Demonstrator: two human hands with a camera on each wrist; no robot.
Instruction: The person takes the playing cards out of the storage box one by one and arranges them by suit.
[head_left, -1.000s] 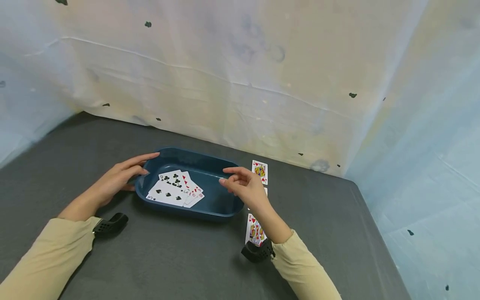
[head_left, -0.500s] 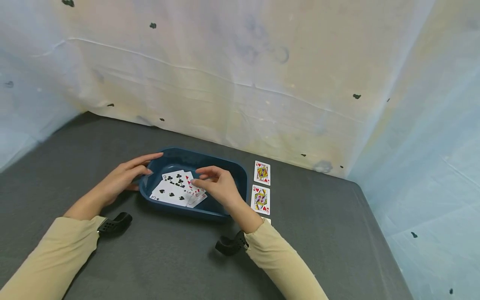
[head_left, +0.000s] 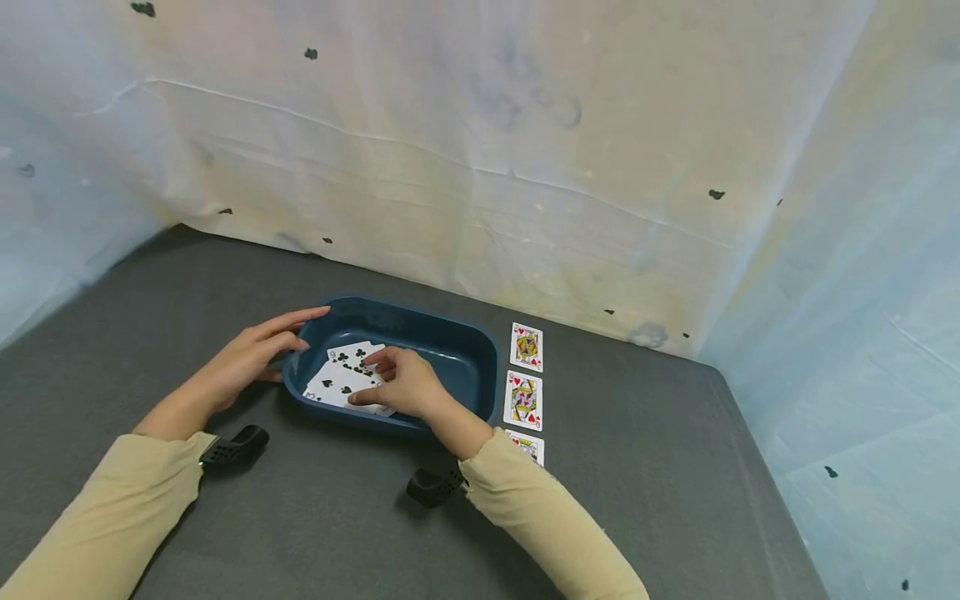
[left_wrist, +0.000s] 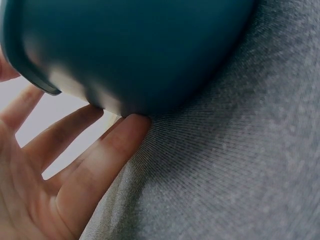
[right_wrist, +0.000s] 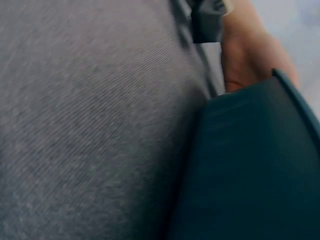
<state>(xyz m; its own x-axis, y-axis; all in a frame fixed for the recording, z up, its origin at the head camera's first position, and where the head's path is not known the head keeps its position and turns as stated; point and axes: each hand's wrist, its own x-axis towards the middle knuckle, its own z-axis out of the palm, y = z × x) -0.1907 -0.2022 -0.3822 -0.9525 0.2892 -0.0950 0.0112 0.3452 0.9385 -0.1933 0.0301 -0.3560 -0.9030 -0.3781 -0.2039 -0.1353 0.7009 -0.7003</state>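
A dark blue oval tray (head_left: 465, 367) sits on the table with several playing cards fanned in its left half. On top lies a three of spades (head_left: 322, 388), and a nine of clubs (head_left: 348, 350) shows behind it. My left hand (head_left: 247, 358) holds the tray's left end, its thumb over the rim and its fingertips against the outer wall, as the left wrist view shows. Inside the tray, my right hand (head_left: 408, 385) reaches down onto the cards, thumb and index fingertip apart over the three of spades. In the right wrist view the tray wall hides this hand.
Right of the tray, three face cards form a column: a jack of hearts (head_left: 527, 347), a queen of hearts (head_left: 522, 401) and a card (head_left: 528, 444) partly covered by the right sleeve. A pale hanging sheet (head_left: 450, 208) borders the grey table (head_left: 637, 467).
My right hand has moved left from the tray's right side onto the fanned cards, and its fingers have lowered. The column of face cards has come into fuller view. My left hand stays put.
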